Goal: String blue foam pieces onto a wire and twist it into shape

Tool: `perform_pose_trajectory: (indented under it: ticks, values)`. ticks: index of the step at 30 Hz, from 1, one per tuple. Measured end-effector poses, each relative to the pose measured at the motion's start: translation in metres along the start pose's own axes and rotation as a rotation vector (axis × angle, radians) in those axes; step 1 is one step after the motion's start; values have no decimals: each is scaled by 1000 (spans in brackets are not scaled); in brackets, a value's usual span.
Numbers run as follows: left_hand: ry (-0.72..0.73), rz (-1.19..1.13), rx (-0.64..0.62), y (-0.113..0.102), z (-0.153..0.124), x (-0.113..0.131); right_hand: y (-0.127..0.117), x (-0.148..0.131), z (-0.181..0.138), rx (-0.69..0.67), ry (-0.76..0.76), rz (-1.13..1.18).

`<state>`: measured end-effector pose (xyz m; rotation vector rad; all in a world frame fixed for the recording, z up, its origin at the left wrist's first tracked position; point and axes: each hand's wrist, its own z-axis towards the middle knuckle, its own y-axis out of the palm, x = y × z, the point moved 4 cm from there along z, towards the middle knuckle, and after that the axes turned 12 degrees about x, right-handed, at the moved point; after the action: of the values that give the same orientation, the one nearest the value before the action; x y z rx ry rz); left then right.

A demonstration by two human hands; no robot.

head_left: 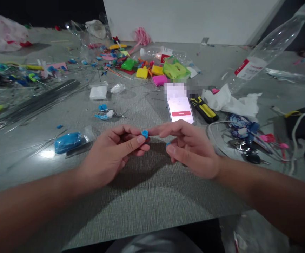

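Observation:
My left hand (115,153) is closed in a pinch on a small blue clay piece (145,133), held above the grey table (141,196). My right hand (189,147) meets it from the right, its forefinger touching the same piece. A second bit of blue clay (167,144) sits pinched at my right thumb. Both hands hover near the table's front middle.
A blue clay bag (69,141) lies left of my hands. A phone (180,109) with a lit screen and a yellow-black tool (203,109) lie behind them. Keys and cables (247,140) crowd the right. Coloured clay packs (152,72), thin wires (36,102) and a plastic bottle (268,45) fill the back.

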<state>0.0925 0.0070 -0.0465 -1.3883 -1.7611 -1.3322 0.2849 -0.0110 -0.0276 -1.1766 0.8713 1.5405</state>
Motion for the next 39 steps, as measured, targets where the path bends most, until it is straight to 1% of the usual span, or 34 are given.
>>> perform_pose_trajectory:
  ticks: [3,6,11,14,17,28,39]
  values:
    - [40,-9,-35,1,-2,0,-2,-2,2,11,-43,-119]
    - [80,40,-80,-2,-4,-1,-2,-8,5,12,-122,-232]
    - [145,168,-187,-2,-8,-2,7,-20,4,-113,-323,-386]
    - [132,186,-260,2,-10,-2,9,-23,2,-129,-366,-418]
    - [90,176,-294,4,-12,-3,9,-23,2,-142,-401,-429]
    - [35,148,-263,5,-10,-5,10,-19,0,-128,-434,-471]
    - [52,166,-314,3,-12,-5,11,-20,-2,-132,-416,-449]
